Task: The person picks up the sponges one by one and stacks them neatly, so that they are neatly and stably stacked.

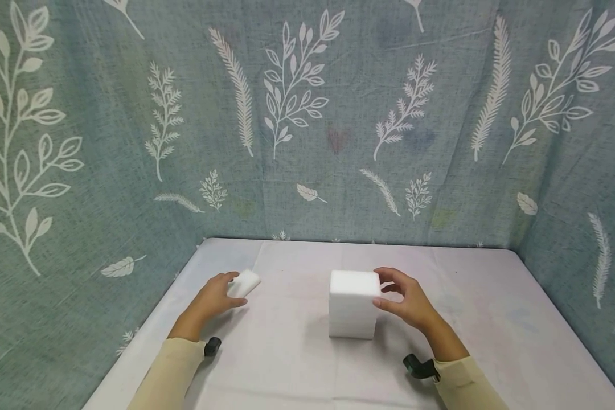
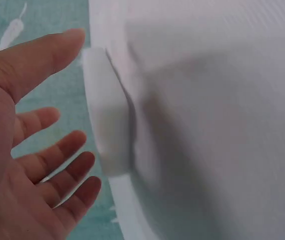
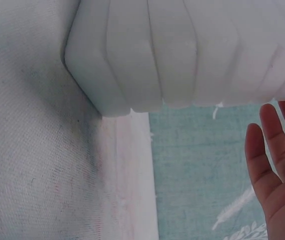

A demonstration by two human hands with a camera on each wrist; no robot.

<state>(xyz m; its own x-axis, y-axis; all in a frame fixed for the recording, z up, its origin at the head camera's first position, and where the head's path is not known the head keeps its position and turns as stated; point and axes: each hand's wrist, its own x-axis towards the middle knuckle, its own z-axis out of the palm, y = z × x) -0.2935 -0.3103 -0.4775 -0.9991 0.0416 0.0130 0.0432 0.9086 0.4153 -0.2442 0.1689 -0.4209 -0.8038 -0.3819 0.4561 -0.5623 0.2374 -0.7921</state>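
Observation:
A single white sponge block (image 1: 244,283) lies flat on the left part of the table. My left hand (image 1: 212,299) hovers around its near end, thumb and fingers spread. In the left wrist view a gap separates the fingers from that sponge (image 2: 107,115). Right of centre stands an upright stack of several white sponges (image 1: 352,307), whose layers show in the right wrist view. At the upper right side of the stack is my right hand (image 1: 410,299), thumb toward the front and fingers toward the back corner. Its fingers are nearly straight; whether they press the top sponge is hard to tell.
A white cloth covers the table (image 1: 287,370). Grey-green fabric walls (image 1: 297,188) with white leaf prints rise at the back and both sides. Small dark devices (image 1: 419,367) sit at both wrists, by the beige sleeves.

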